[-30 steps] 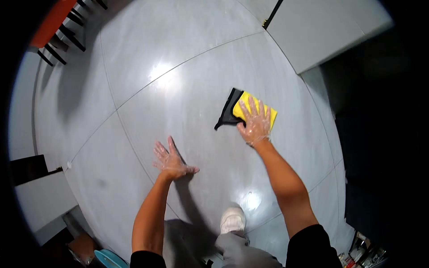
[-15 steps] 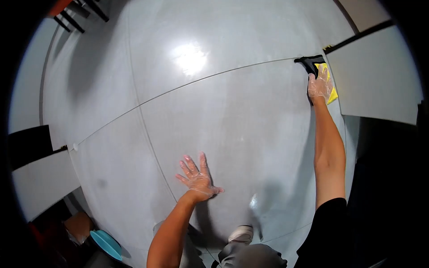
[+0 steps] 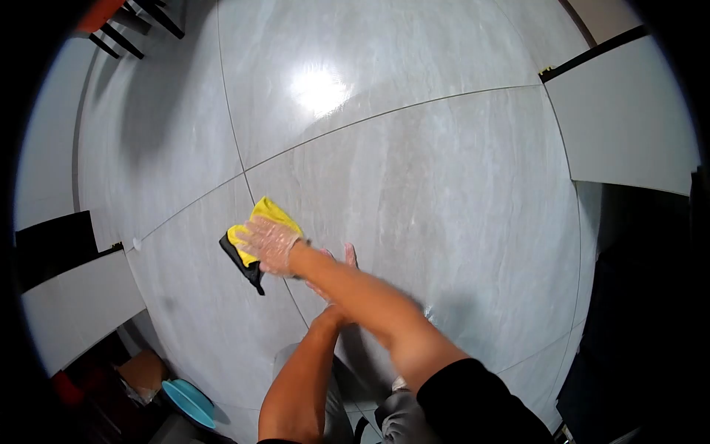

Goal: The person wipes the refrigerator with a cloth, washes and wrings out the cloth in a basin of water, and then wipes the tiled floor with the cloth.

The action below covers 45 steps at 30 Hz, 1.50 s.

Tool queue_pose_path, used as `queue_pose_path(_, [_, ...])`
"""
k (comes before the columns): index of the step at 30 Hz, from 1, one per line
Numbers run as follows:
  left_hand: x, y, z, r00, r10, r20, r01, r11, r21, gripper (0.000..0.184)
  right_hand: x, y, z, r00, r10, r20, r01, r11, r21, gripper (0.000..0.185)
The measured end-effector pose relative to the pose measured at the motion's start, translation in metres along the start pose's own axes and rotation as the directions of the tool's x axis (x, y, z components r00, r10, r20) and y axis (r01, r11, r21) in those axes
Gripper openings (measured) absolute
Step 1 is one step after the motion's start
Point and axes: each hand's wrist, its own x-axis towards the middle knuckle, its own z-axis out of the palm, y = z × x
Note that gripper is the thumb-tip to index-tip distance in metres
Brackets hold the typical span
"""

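Note:
My right hand (image 3: 269,247), in a clear plastic glove, presses a yellow and dark grey cleaning cloth (image 3: 275,212) against the grey tiled floor (image 3: 436,177). The yellow side shows around my fingers, and a dark edge sticks out to the lower left. My right forearm crosses over my left hand (image 3: 350,254), which is gloved too and rests on the floor with its fingers apart. Most of that left hand is hidden beneath the forearm; only some fingertips and the wrist show.
White panels stand at the right (image 3: 629,111) and left (image 3: 85,311). A light blue basin (image 3: 189,404) sits at the lower left beside a brown box (image 3: 142,372). Dark legs of an orange piece of furniture (image 3: 100,13) reach the floor at the upper left.
My right hand has swept the cloth from the far right panel across the floor to the left, over my left arm. My left hand stays planted in about the same spot.

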Motion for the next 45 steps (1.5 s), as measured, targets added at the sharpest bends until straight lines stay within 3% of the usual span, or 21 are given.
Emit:
queue_pose_path(2, [0.003,0.037,-0.052,0.912,-0.229,0.340,0.212,0.973,0.086,0.151,-0.007,0.046,-0.026,0.878,0.223,0.424,-0.294,0.950,0.108,0.074])
queue_pose_path(5, [0.006,0.056,-0.080,0.798,-0.330,0.504,0.302,0.943,0.139,0.152,-0.144,0.169,0.000,0.824,0.297,-0.484,-0.442,0.869,-0.220,0.072])
queue_pose_path(10, [0.007,0.052,-0.078,0.795,-0.309,0.522,0.304,0.948,0.097,0.157,-0.376,0.238,-0.179,0.423,0.642,-0.639,-0.906,0.297,-0.301,0.068])
queue_pose_path(12, [0.008,0.052,-0.081,0.797,-0.311,0.517,0.308,0.947,0.094,0.157,-0.411,0.228,-0.202,-0.011,0.771,-0.637,-0.959,-0.188,-0.211,0.058])
queue_pose_path(16, [0.008,0.049,-0.078,0.825,-0.308,0.474,0.304,0.949,0.088,0.157,-0.343,0.243,-0.169,-0.237,0.638,-0.733,-0.921,-0.387,-0.039,0.038])
queue_pose_path(18, [0.007,0.051,-0.074,0.817,-0.312,0.486,0.295,0.949,0.113,0.158,-0.254,0.229,-0.112,0.102,0.795,-0.598,-0.928,-0.140,-0.345,0.025])
queue_pose_path(19, [0.006,0.053,-0.072,0.833,-0.305,0.461,0.295,0.951,0.094,0.156,-0.198,0.220,-0.079,-0.064,0.812,-0.581,-0.995,-0.007,0.099,0.028])
queue_pose_path(20, [0.003,0.051,-0.074,0.847,-0.296,0.441,0.292,0.953,0.080,0.155,-0.154,0.195,-0.030,0.451,0.748,-0.487,-0.875,0.262,-0.408,0.023])
queue_pose_path(21, [0.004,0.050,-0.073,0.864,-0.285,0.414,0.286,0.956,0.062,0.154,-0.095,0.148,-0.022,0.396,0.766,-0.506,-0.912,0.391,-0.122,0.022])
queue_pose_path(22, [0.005,0.046,-0.064,0.866,-0.315,0.388,0.288,0.949,0.129,0.154,-0.046,0.117,0.060,0.518,0.671,-0.531,-0.842,0.291,-0.454,0.032])
queue_pose_path(23, [0.004,0.035,-0.049,0.896,-0.215,0.388,0.163,0.973,0.164,0.155,-0.016,0.073,0.046,0.564,0.719,-0.406,-0.700,0.678,0.227,0.043])
queue_pose_path(24, [0.005,0.018,-0.034,0.930,-0.122,0.347,0.057,0.980,0.191,0.155,0.007,0.051,0.036,0.750,0.645,0.148,-0.640,0.649,0.411,0.050])
queue_pose_path(27, [0.005,-0.040,0.012,0.978,0.155,0.142,-0.191,0.938,0.290,0.157,-0.009,0.005,0.036,0.975,0.107,-0.196,-0.104,0.994,0.024,0.034])
queue_pose_path(28, [0.007,-0.052,0.025,0.967,0.247,0.062,-0.253,0.912,0.321,0.157,-0.022,0.019,0.039,0.939,0.180,-0.294,-0.192,0.981,-0.012,0.036])
queue_pose_path(32, [-0.002,0.062,-0.060,0.912,-0.333,0.241,0.298,0.939,0.171,0.160,-0.134,0.130,-0.037,0.662,0.679,-0.317,-0.732,0.676,-0.084,0.057])
queue_pose_path(34, [-0.001,0.058,-0.054,0.922,-0.328,0.205,0.291,0.938,0.190,0.164,-0.237,0.172,-0.123,0.373,0.881,-0.292,-0.926,0.371,-0.064,0.050])
queue_pose_path(36, [-0.002,0.067,-0.061,0.907,-0.345,0.240,0.307,0.934,0.185,0.165,-0.366,0.172,-0.143,0.093,0.685,-0.722,-0.992,0.122,-0.012,0.053])
queue_pose_path(39, [-0.002,0.068,-0.061,0.906,-0.352,0.233,0.309,0.930,0.200,0.164,-0.565,0.137,-0.160,-0.280,0.638,-0.717,-0.909,-0.415,-0.015,0.056])
queue_pose_path(40, [-0.001,0.068,-0.063,0.904,-0.350,0.244,0.305,0.930,0.204,0.164,-0.592,0.113,-0.191,-0.589,0.636,-0.498,-0.781,-0.607,0.148,0.060])
queue_pose_path(43, [-0.003,0.070,-0.066,0.894,-0.362,0.264,0.315,0.927,0.201,0.164,-0.651,0.074,-0.201,-0.850,0.339,-0.404,-0.455,-0.859,0.236,0.065])
queue_pose_path(45, [-0.002,0.069,-0.063,0.899,-0.355,0.258,0.311,0.930,0.196,0.165,-0.624,0.077,-0.179,-0.721,0.318,-0.616,-0.538,-0.817,0.207,0.062])
